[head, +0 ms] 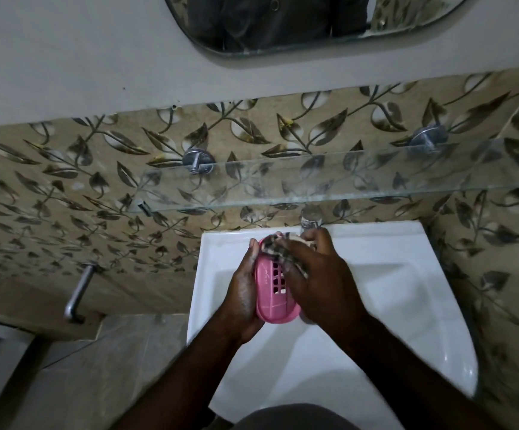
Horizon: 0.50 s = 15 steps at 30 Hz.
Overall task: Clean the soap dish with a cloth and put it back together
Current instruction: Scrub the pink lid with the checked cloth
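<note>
A pink plastic soap dish [272, 301] with a slotted grid is held over the white sink [391, 293]. My left hand [242, 293] grips it from the left side and underneath. My right hand [317, 274] lies over the dish's right side and holds a dark patterned cloth [278, 245] against its far end. Most of the cloth is hidden under my right fingers. I cannot tell whether the dish is one piece or two stacked parts.
A metal tap [311, 220] stands at the sink's back edge, just beyond my hands. A glass shelf [345, 178] on metal brackets runs above it. A metal pipe handle [78, 293] sticks out of the leaf-patterned wall at left. A mirror [283, 23] hangs above.
</note>
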Available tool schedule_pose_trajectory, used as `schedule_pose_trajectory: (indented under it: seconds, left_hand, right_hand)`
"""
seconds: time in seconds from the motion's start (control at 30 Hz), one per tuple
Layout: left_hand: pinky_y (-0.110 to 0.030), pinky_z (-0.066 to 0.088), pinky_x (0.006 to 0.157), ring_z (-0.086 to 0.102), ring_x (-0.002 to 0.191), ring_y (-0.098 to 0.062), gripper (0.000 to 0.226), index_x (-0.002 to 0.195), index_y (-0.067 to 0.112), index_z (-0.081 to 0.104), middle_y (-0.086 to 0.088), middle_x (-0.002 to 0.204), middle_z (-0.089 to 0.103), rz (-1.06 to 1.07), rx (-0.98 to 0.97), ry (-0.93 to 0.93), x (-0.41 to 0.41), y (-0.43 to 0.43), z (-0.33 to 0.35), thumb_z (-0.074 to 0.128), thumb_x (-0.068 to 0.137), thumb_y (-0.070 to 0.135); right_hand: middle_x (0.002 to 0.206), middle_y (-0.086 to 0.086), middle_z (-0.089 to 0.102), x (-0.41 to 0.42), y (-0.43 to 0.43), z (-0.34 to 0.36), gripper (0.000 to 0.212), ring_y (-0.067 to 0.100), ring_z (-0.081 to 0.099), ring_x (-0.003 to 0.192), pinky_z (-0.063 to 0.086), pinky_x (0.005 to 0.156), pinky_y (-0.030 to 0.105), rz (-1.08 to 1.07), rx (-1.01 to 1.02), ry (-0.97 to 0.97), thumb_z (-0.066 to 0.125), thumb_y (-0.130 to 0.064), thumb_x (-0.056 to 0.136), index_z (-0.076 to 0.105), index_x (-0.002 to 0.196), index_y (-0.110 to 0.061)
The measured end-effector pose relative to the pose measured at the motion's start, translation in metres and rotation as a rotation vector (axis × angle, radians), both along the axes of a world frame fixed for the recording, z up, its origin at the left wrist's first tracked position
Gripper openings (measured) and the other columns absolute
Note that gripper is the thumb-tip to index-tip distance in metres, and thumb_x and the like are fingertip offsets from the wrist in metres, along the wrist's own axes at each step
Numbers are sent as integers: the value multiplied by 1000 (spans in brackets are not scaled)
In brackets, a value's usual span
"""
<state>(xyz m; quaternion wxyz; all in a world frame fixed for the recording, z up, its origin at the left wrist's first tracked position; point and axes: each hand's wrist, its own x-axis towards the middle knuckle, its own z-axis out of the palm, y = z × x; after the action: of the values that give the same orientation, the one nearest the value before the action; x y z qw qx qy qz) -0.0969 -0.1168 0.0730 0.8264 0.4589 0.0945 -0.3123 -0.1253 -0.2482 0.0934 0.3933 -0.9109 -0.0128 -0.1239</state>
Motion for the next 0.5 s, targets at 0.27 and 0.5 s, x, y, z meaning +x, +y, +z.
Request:
schedule_pose_trajectory:
  seconds: [0.27, 0.5]
  left_hand:
    - [-47, 52, 91, 66, 109, -34, 74, 118, 14, 68, -20, 120, 67, 52, 51, 58, -2, 8, -8, 30, 89, 71]
    - [-39, 54, 83, 69, 100, -27, 60, 122, 14, 65, -16, 114, 70, 7, 92, 18, 0, 3, -2, 32, 97, 59]
  right_hand:
    - [108, -1, 46, -8, 2, 2, 38, 21, 62, 93, 53, 78, 35, 296, -82, 68, 51, -43, 88, 56, 125, -41]
    - [98, -1, 47, 4, 2, 6, 27, 22, 60, 79, 50, 67, 33, 164, -119, 4, 50, -37, 86, 65, 108, -34]
